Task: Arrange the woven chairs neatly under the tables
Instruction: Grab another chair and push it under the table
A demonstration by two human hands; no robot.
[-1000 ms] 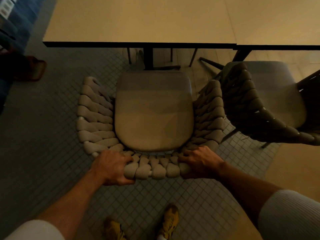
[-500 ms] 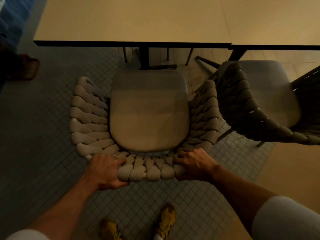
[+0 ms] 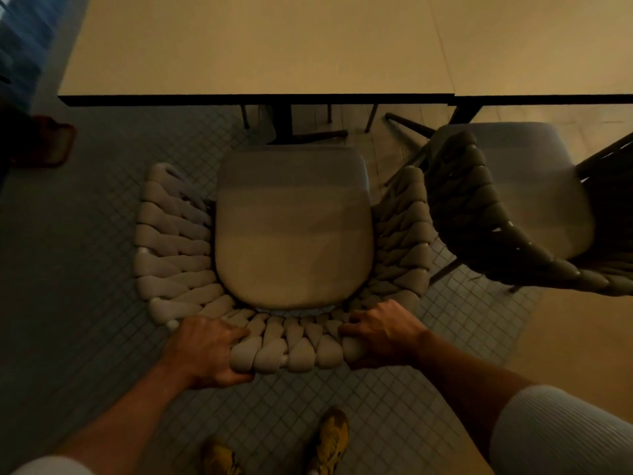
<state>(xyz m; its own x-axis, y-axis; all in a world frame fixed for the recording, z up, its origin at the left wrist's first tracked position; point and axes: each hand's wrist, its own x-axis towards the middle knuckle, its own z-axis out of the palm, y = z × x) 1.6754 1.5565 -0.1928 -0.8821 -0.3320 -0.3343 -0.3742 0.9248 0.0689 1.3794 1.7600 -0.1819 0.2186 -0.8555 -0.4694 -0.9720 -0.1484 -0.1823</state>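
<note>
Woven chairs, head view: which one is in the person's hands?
The pale beige woven chair in the centre: left hand and right hand both grip its back rim. The darker olive woven chair to its right is untouched.

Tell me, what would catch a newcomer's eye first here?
The pale woven chair fills the middle of the view, its whole seat showing in front of the table. The left hand and right hand both grip its thick woven back at the near side. A darker woven chair stands at an angle on the right, close beside the pale one.
</note>
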